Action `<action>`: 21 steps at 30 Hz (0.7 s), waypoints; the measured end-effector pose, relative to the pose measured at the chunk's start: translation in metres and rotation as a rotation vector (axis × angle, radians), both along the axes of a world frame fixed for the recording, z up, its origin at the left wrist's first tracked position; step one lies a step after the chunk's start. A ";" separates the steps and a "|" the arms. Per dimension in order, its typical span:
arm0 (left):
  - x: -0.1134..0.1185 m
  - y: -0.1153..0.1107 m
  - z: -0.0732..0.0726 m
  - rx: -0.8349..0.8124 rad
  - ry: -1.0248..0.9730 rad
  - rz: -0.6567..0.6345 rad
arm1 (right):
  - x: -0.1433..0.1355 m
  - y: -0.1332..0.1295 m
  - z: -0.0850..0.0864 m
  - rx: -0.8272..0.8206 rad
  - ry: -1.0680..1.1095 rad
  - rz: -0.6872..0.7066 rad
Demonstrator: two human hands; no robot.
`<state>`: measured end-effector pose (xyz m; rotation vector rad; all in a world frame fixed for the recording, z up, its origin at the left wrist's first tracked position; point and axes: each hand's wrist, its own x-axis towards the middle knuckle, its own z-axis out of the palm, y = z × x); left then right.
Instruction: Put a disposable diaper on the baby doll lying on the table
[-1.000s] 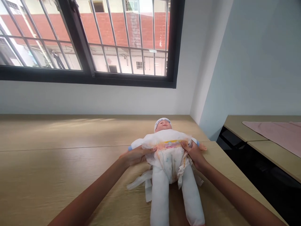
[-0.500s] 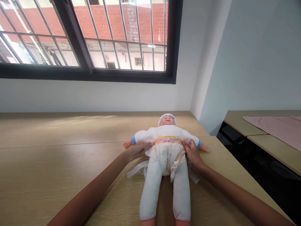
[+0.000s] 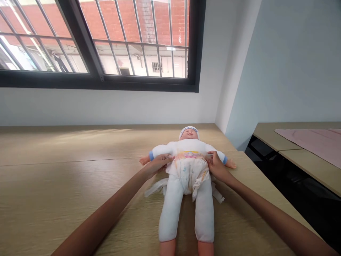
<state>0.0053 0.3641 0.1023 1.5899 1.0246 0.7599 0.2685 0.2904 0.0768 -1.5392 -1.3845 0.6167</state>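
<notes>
Both upper edges of the diaper (image 3: pixel 189 170) are sitting pinched between thumb and fingers, one in the left grip (image 3: pixel 160 163), one in the right grip (image 3: pixel 217 167), while the doll (image 3: pixel 188 145) is lying lengthwise between them on the table (image 3: pixel 80 192), head beyond.

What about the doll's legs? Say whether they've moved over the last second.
Yes: judged against the table's right edge, the doll's legs have swung left in the picture, away from that edge.
</notes>
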 end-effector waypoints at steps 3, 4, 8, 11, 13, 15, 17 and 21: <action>-0.005 0.008 0.003 -0.006 0.167 -0.066 | 0.017 0.000 0.017 -0.010 -0.197 0.029; -0.007 0.009 0.007 0.062 0.220 -0.027 | 0.024 -0.001 0.026 -0.007 -0.246 0.041; -0.002 -0.008 0.034 0.526 0.435 0.280 | 0.049 -0.015 0.066 -0.001 -0.392 0.116; 0.013 -0.041 0.058 0.852 0.479 0.273 | 0.054 -0.029 0.080 -0.068 -0.490 0.220; 0.027 -0.066 0.069 0.987 0.474 0.148 | 0.051 -0.034 0.076 -0.155 -0.469 0.370; 0.044 -0.086 0.074 1.032 0.512 -0.038 | 0.044 -0.033 0.064 -0.270 -0.413 0.547; 0.061 -0.096 0.075 1.019 0.545 -0.187 | 0.035 -0.029 0.052 -0.409 -0.377 0.698; 0.091 -0.087 0.065 0.974 0.594 -0.286 | 0.021 -0.024 0.039 -0.624 -0.306 0.760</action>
